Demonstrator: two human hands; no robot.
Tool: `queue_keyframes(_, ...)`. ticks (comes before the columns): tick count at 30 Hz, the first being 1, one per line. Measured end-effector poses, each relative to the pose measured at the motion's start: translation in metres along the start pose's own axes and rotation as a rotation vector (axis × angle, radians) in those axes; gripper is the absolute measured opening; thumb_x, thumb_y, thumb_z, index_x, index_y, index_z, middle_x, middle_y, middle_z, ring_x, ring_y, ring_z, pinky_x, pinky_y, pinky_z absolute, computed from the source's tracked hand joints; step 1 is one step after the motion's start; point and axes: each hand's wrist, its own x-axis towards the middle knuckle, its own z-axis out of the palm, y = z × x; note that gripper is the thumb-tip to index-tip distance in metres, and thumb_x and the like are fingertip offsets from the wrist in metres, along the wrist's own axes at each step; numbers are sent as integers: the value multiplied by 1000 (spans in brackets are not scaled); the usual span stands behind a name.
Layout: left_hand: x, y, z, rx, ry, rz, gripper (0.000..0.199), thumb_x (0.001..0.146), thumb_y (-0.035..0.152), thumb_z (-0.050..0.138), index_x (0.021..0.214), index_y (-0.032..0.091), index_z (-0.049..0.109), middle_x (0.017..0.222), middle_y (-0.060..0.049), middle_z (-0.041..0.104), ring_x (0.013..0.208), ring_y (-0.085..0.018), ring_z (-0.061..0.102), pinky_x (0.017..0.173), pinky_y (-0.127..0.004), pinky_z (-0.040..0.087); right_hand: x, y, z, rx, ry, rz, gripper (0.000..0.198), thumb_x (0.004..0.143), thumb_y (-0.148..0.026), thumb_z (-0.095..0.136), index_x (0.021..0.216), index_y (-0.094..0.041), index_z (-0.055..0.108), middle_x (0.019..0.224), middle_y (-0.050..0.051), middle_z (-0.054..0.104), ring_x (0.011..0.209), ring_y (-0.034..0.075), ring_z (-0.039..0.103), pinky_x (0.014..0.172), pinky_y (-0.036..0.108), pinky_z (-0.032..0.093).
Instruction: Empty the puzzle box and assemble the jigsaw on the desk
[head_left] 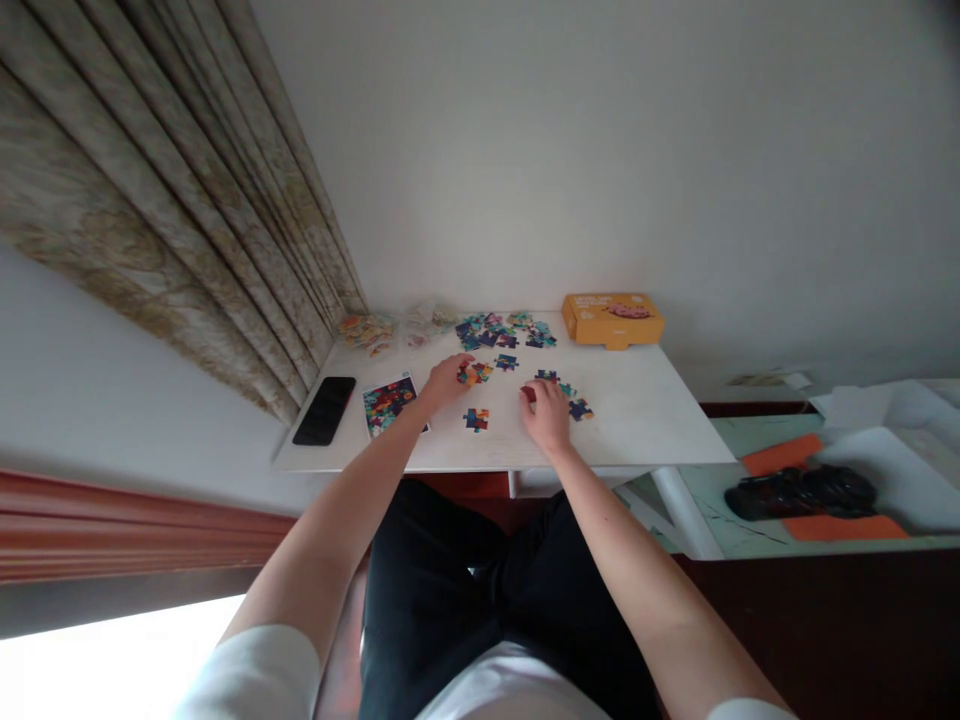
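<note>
On the white table, my left hand point(448, 380) has its fingers curled at a small cluster of orange and yellow puzzle pieces point(478, 373), gripping one at its edge. My right hand point(547, 415) is closed, with a dark red puzzle piece point(529, 393) showing between thumb and fingers. Just beyond and beside it lie a few blue and teal pieces point(580, 409). One loose blue-and-orange piece point(475, 419) rests between my hands, nearer me. Another blue piece point(506, 362) lies farther back. A picture card point(388, 400) of the puzzle is partly covered by my left forearm.
A heap of mixed puzzle pieces point(487, 330) lies at the table's back. Plastic bags of pieces point(367, 332) are at back left, a yellow puzzle box point(613, 319) at back right. A black phone point(325, 411) lies at the left edge. Right of the table stands a lower glass surface point(720, 500).
</note>
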Motion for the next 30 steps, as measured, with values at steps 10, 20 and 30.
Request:
queue_keyframes(10, -37, 45, 49, -131, -75, 465, 47, 83, 1, 63, 125, 21, 66, 123, -8, 74, 120, -23, 68, 108, -41, 54, -4, 1, -1, 164, -182, -24, 37, 103, -47, 51, 119, -22, 74, 84, 8, 78, 71, 23, 70, 67, 30, 48)
queue_keyframes(20, -81, 13, 45, -11, 150, 269, 39, 90, 12, 64, 127, 21, 66, 130, -11, 69, 125, -26, 66, 112, -46, 54, 4, 21, 9, 524, -174, 107, 42, 96, -62, 57, 95, -24, 75, 80, 5, 77, 70, 21, 69, 65, 29, 50)
queue_keyframes(30, -95, 10, 38, 66, 16, 297, 23, 91, 24, 75, 114, 24, 75, 124, -9, 75, 119, -26, 68, 111, -47, 51, 2, 28, 11, 597, -211, 151, 40, 87, -58, 68, 104, -23, 74, 90, 7, 79, 79, 24, 74, 74, 34, 56)
